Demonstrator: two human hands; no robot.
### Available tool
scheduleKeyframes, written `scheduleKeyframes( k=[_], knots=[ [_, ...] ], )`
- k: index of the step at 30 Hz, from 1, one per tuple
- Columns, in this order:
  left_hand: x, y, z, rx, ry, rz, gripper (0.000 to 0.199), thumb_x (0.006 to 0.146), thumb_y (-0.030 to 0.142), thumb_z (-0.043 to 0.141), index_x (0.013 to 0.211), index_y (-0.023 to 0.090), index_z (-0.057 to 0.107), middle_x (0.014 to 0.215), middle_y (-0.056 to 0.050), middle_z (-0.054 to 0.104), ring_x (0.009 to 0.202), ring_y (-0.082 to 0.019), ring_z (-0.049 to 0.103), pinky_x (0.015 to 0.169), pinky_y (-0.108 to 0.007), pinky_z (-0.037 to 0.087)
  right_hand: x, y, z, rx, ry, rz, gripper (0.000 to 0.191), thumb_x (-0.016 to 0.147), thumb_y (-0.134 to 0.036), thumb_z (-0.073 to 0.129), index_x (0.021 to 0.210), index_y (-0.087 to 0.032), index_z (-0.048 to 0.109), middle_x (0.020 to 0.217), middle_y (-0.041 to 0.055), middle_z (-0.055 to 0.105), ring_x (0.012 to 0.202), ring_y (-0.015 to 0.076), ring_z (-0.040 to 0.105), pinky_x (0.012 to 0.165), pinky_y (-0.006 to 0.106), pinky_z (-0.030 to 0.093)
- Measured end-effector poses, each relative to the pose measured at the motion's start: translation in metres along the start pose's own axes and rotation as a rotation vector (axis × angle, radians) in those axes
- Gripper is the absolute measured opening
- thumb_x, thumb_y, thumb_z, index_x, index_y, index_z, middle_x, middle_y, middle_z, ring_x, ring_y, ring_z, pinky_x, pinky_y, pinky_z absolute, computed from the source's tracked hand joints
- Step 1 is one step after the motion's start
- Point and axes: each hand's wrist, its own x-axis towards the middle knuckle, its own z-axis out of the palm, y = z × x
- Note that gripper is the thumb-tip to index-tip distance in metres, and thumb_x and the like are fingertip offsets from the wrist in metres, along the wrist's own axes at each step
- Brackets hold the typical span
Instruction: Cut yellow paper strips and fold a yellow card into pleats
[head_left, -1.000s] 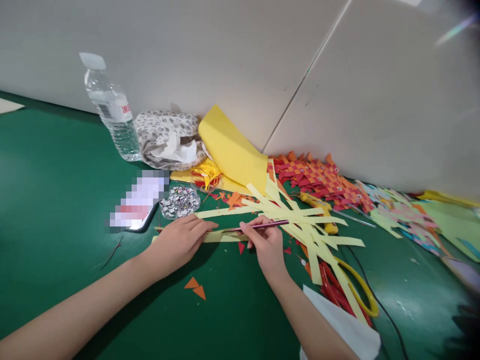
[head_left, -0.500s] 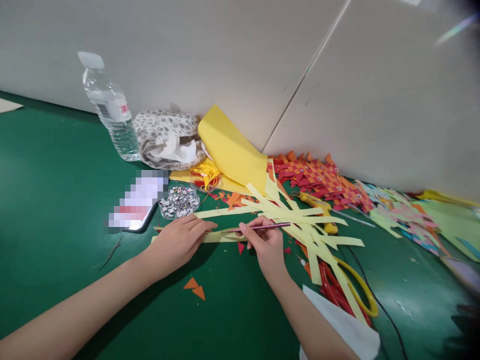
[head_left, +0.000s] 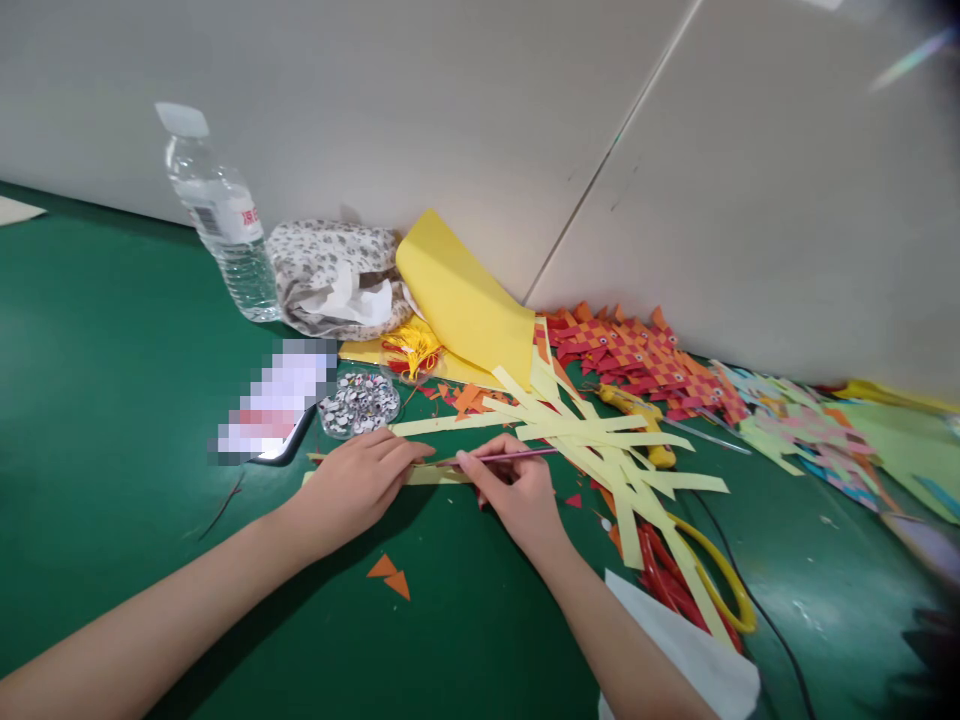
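Note:
My left hand (head_left: 360,485) presses down on a pale yellow paper strip (head_left: 439,477) lying on the green table, its fingers close together. In my right hand (head_left: 517,490) is a thin purple stick (head_left: 521,456), pinched between thumb and fingers, its tip pointing left at the strip close to my left fingertips. What the tip touches is too small to make out. Many loose pale yellow strips (head_left: 600,440) lie crossed just right of my right hand. Two orange paper triangles (head_left: 390,575) rest on the table below my hands.
Behind stand a water bottle (head_left: 225,220), a patterned tissue pouch (head_left: 330,260) and yellow paper (head_left: 465,300). A phone (head_left: 281,400) and googly eyes (head_left: 360,403) lie left. On the right are woven red-orange paper fish (head_left: 637,355), yellow-handled tool (head_left: 637,415), red-and-yellow scissors (head_left: 675,575) and a cable (head_left: 757,600).
My right hand has moved slightly left with the purple stick, toward my left hand, covering more of the strip. My left hand has stayed in place.

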Motion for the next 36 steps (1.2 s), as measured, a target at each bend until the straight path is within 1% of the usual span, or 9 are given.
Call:
scheduleKeyframes(
  k=[5,11,15,18,20,24,26,30,36],
  knots=[
    [-0.0006,-0.0004,0.0000,-0.007,-0.013,-0.008,0.024,0.093,0.015,0.038,0.110,0.016,0.055,0.096,-0.007,0.068,0.088,-0.020,0.060,0.075,-0.034,0.051,-0.0007,0.0004,0.0004,0.015,0.020,0.007,0.027,0.074,-0.041,0.069,0.066,-0.020,0.054,0.047,-0.0046,0.052,0.038,0.0097,0.045,0.039,0.022,0.035],
    [0.0002,0.0015,-0.0025,0.004,0.002,0.002,0.023,0.093,0.014,0.038,0.108,0.015,0.056,0.093,-0.007,0.069,0.085,-0.020,0.061,0.073,-0.033,0.051,-0.0005,0.0023,-0.0010,0.017,0.070,0.006,0.029,0.074,-0.042,0.069,0.066,-0.020,0.053,0.044,-0.0051,0.050,0.037,0.0099,0.044,0.039,0.022,0.033],
    [0.0008,0.0012,-0.0020,0.002,0.004,-0.001,0.023,0.093,0.015,0.038,0.108,0.015,0.056,0.094,-0.007,0.069,0.086,-0.020,0.061,0.074,-0.034,0.051,0.0000,0.0042,-0.0023,0.002,0.149,-0.025,0.029,0.074,-0.041,0.069,0.064,-0.020,0.052,0.045,-0.0059,0.047,0.038,0.0090,0.042,0.039,0.022,0.032],
    [0.0009,0.0003,-0.0005,-0.004,-0.001,-0.004,0.023,0.093,0.014,0.038,0.108,0.015,0.056,0.095,-0.007,0.068,0.086,-0.021,0.060,0.074,-0.034,0.051,-0.0006,0.0049,-0.0032,0.008,0.194,-0.053,0.028,0.075,-0.039,0.069,0.064,-0.019,0.051,0.050,-0.0050,0.049,0.040,0.0081,0.042,0.040,0.021,0.032],
    [0.0005,-0.0003,0.0004,-0.007,-0.001,-0.006,0.023,0.093,0.014,0.039,0.108,0.015,0.056,0.095,-0.007,0.068,0.086,-0.021,0.060,0.074,-0.035,0.050,-0.0013,0.0046,-0.0031,0.011,0.159,-0.068,0.027,0.076,-0.038,0.068,0.065,-0.019,0.052,0.051,-0.0044,0.051,0.041,0.0079,0.042,0.041,0.021,0.032],
    [-0.0008,-0.0010,0.0012,-0.017,-0.005,-0.009,0.023,0.093,0.014,0.039,0.109,0.015,0.055,0.096,-0.007,0.068,0.087,-0.021,0.060,0.074,-0.035,0.050,-0.0015,0.0027,-0.0012,0.017,0.005,-0.049,0.025,0.076,-0.039,0.069,0.069,-0.019,0.055,0.047,-0.0057,0.049,0.039,0.0082,0.042,0.040,0.021,0.031],
    [-0.0008,-0.0011,0.0014,-0.020,-0.011,-0.014,0.023,0.093,0.014,0.039,0.110,0.015,0.055,0.096,-0.007,0.068,0.087,-0.021,0.060,0.074,-0.035,0.050,-0.0009,0.0015,-0.0002,0.012,-0.026,-0.049,0.024,0.076,-0.039,0.069,0.069,-0.019,0.056,0.047,-0.0059,0.048,0.039,0.0082,0.042,0.040,0.021,0.031],
    [0.0002,-0.0011,0.0019,-0.029,-0.011,-0.015,0.023,0.093,0.014,0.039,0.109,0.015,0.055,0.096,-0.006,0.068,0.087,-0.021,0.060,0.075,-0.035,0.050,0.0000,0.0004,0.0003,-0.011,-0.014,-0.039,0.025,0.075,-0.039,0.069,0.068,-0.019,0.056,0.048,-0.0052,0.049,0.039,0.0087,0.043,0.040,0.021,0.031],
    [-0.0013,-0.0009,0.0022,-0.029,-0.017,-0.024,0.022,0.093,0.014,0.039,0.109,0.016,0.054,0.096,-0.006,0.068,0.088,-0.020,0.059,0.076,-0.034,0.049,-0.0022,0.0007,0.0000,-0.020,0.051,-0.048,0.025,0.076,-0.037,0.068,0.066,-0.019,0.053,0.044,-0.0062,0.046,0.038,0.0087,0.041,0.039,0.021,0.029]
  ],
)
